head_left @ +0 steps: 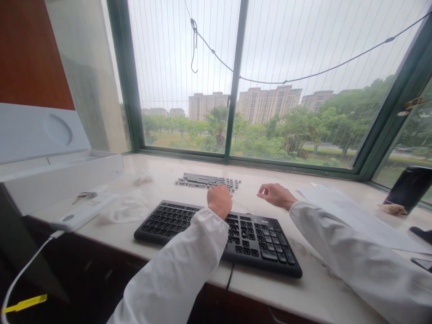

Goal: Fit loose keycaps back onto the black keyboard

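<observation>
A black keyboard (253,257) lies near the counter's front edge. The number-pad end has keycaps on, while much of the rest shows bare key mounts. Beyond it, loose dark keycaps (199,181) are laid out in rows. Above the keyboard's far edge, my left hand (219,201) is closed at the near right of those rows; its fingertips are hidden behind the fist. My right hand (277,195) hovers to the right of the keycaps, thumb and fingers curled together. Whatever may be between its fingertips is too small to make out.
To the left are a white box (60,180), a white device (86,211) with keys (85,196) on it and a cable, and a clear plastic bag (126,209). Paper sheets (357,216) and a propped phone (408,189) stand right. A window (229,112) closes the back.
</observation>
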`<state>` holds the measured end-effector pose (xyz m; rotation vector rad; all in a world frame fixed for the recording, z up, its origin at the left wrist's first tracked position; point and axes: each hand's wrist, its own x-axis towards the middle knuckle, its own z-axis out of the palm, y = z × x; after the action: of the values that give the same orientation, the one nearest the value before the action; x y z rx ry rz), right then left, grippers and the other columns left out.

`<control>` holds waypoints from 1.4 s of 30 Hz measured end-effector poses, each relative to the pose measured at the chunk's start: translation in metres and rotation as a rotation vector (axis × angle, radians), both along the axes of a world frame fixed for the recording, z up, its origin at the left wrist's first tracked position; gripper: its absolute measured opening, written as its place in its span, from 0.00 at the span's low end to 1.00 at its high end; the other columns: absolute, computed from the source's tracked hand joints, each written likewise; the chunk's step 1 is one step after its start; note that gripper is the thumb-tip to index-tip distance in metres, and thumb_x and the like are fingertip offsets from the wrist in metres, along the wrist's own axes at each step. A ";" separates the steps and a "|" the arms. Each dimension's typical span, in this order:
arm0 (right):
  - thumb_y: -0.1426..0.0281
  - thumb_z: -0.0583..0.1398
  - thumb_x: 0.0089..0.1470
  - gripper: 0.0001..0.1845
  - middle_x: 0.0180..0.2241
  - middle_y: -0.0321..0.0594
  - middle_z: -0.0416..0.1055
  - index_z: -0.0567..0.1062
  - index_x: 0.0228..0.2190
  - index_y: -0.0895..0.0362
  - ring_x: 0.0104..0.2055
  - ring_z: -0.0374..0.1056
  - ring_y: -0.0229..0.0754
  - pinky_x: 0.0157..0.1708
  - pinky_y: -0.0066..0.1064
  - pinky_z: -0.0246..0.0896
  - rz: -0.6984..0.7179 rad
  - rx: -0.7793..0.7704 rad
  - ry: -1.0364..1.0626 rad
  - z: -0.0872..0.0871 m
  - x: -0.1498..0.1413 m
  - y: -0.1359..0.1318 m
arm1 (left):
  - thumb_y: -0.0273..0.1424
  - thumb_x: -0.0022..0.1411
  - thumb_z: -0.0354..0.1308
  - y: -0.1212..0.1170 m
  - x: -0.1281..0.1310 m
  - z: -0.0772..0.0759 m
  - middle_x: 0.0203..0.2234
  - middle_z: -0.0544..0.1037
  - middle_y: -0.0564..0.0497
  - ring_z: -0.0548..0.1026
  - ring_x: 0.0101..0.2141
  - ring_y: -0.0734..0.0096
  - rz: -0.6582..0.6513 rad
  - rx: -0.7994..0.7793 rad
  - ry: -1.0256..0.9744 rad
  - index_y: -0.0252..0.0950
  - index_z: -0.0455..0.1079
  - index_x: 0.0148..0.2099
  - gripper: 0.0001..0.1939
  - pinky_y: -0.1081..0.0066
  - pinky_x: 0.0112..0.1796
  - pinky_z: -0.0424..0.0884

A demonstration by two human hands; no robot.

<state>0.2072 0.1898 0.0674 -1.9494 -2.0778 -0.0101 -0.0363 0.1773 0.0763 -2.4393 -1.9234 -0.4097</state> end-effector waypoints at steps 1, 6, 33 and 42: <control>0.57 0.58 0.52 0.14 0.34 0.38 0.76 0.78 0.33 0.51 0.34 0.69 0.42 0.31 0.31 0.58 -0.011 -0.011 -0.040 0.002 -0.002 0.015 | 0.38 0.65 0.50 0.000 0.001 -0.001 0.41 0.77 0.36 0.75 0.45 0.59 -0.004 -0.004 0.001 0.32 0.72 0.48 0.17 0.66 0.43 0.69; 0.59 0.58 0.53 0.14 0.41 0.42 0.75 0.78 0.39 0.51 0.44 0.68 0.45 0.40 0.33 0.60 -0.090 -0.054 -0.108 -0.001 -0.016 0.089 | 0.37 0.65 0.50 0.000 0.002 -0.002 0.40 0.77 0.37 0.76 0.43 0.60 -0.021 -0.008 0.004 0.33 0.74 0.45 0.16 0.68 0.42 0.70; 0.60 0.60 0.52 0.16 0.41 0.43 0.76 0.78 0.38 0.57 0.43 0.69 0.42 0.41 0.28 0.59 -0.095 0.006 0.001 -0.002 -0.008 0.099 | 0.35 0.65 0.49 -0.009 0.001 0.006 0.35 0.78 0.36 0.77 0.39 0.56 -0.121 0.079 -0.020 0.29 0.75 0.41 0.17 0.65 0.36 0.72; 0.51 0.60 0.51 0.22 0.34 0.40 0.76 0.79 0.37 0.56 0.33 0.68 0.40 0.34 0.31 0.60 0.357 -0.196 0.227 0.023 -0.007 -0.061 | 0.36 0.65 0.49 -0.016 0.007 -0.001 0.34 0.79 0.43 0.76 0.37 0.61 -0.552 0.156 -0.071 0.36 0.75 0.42 0.15 0.65 0.40 0.70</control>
<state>0.2005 0.1290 0.0901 -1.5600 -2.3043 0.4821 -0.0295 0.1613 0.0752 -2.8416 -1.1468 -0.6285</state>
